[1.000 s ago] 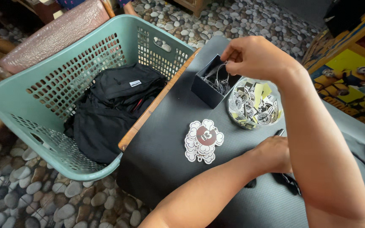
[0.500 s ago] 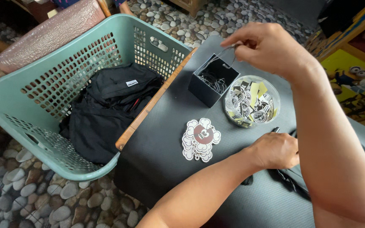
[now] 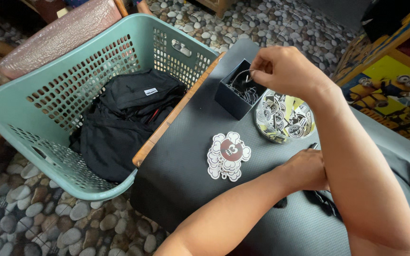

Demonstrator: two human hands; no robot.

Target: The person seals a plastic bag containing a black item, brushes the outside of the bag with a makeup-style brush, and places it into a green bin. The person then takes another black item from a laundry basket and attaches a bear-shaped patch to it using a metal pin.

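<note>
Pinching a thin wire loop, the right hand has dropped back toward the dark box — left hand's grip unclear.

basket: left of table, bag inside
box: on table, tub right, stickers in front
</note>
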